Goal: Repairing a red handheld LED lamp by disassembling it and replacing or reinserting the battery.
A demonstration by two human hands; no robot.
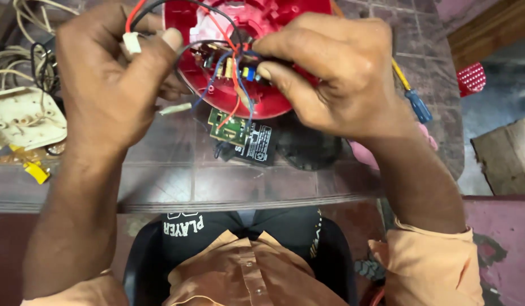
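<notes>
1. My left hand (106, 85) is pinching a white connector (131, 42), grip narrow, above the table (160, 181).
2. My right hand (336, 73) is gripping the wired components (237, 68) inside the red housing (239, 22).
3. Tugging could be snapping the thin wires (234, 110) at their joints, I judge.

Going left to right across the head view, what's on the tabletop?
Cream plastic switch box → left hand → round red plastic housing → right hand → blue-handled screwdriver → red perforated plastic piece.

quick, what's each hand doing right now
Left hand: closed, pinching a white connector.
Right hand: closed, gripping the red housing by its wires.
</notes>
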